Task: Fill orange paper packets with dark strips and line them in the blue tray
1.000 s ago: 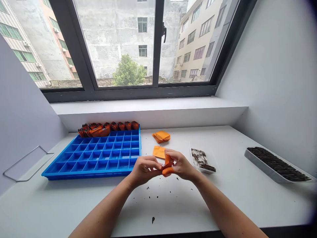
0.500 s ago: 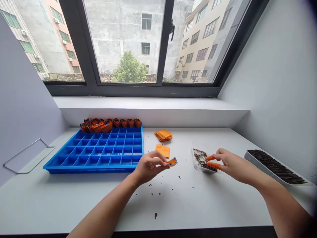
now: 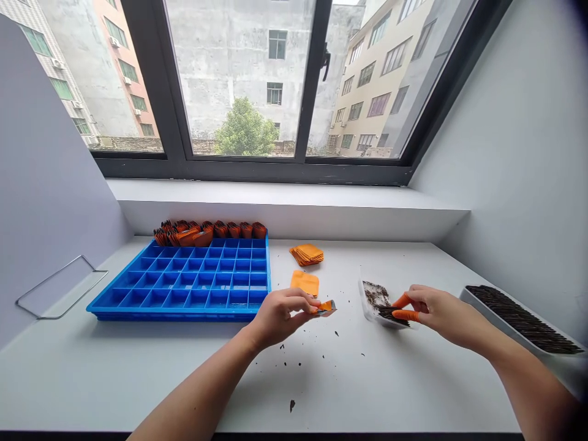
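Note:
My left hand (image 3: 282, 315) is closed in a pinch on a small orange packet (image 3: 327, 307), whose end facing right gapes and shows a silvery inside. Orange finger covers sit on the thumb and forefinger of my right hand (image 3: 429, 309). These two fingers pinch some thin dark-brown dried strips (image 3: 388, 310) over a clear plastic box (image 3: 367, 311). Dark crumbs and pieces lie inside that box. Behind my left hand rests a flat orange packet (image 3: 305, 282), and beyond it a fanned stack of orange packets (image 3: 307, 253).
A blue compartment tray (image 3: 184, 315) stands at left, with filled-looking orange packets (image 3: 220, 229) in its back rows. At right is a long box of dark strips (image 3: 519, 318). A wire stand (image 3: 59, 315) leans at far left. Dark crumbs (image 3: 292, 405) dot the white table.
My right hand's fingers have closed on dark strips and lifted them slightly within the box. The packet's mouth in my left hand looks wider. The whole view has shifted slightly.

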Demonstrator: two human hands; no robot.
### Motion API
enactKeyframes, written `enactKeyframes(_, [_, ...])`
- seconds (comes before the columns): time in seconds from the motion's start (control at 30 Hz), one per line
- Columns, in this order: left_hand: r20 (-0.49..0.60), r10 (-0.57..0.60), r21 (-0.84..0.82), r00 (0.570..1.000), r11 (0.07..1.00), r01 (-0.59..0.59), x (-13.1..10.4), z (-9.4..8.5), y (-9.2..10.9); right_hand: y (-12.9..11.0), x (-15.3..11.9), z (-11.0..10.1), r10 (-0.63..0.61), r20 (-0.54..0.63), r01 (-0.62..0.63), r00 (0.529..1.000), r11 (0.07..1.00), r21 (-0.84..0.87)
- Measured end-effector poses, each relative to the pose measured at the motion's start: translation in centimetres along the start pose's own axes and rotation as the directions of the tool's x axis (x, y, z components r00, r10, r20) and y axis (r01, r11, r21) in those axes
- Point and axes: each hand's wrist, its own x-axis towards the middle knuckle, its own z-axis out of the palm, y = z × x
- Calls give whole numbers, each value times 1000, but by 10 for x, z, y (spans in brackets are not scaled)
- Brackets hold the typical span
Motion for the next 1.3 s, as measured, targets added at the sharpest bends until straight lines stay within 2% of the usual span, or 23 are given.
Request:
enactKeyframes(0.1, [-48,-16,6,999,1000,16,2,-1,3,-5,3,-11,17,99,-20,995,999,30])
enactKeyframes(0.27, [-111,-114,30,987,993,118,6,-4,8,-16,9,-16,-27,39,26,999,999,34])
enactKeyframes(0.57, [-168,-116,37,979,992,124,8,-4,10,-20,16,-18,-11,-2,11,1000,1000,-11])
enactKeyframes(0.7, [-180,-145,46,973,987,155,8,-4,10,-47,24,-32,-92,-109,89,990,995,-34])
enactKeyframes(0.83, [-189,-150,47,970,986,161,9,-5,11,-102,35,-57,-285,-255,292,924,956,-9])
enactKeyframes(0.93, [-207,-170,35,963,983,181,9,-6,13,-148,41,-74,-464,-300,504,833,861,68])
enactKeyframes(1.03, [-213,-211,16,954,975,219,11,-6,15,-185,46,-84,-599,-308,657,739,742,134])
enactKeyframes(1.17, [-222,-255,-5,941,965,261,13,-7,17,-206,53,-86,-681,-288,736,673,654,174])
enactKeyframes(1.3, [-236,-304,-32,923,952,305,14,-9,21,-201,61,-85,-706,-280,759,650,619,201])
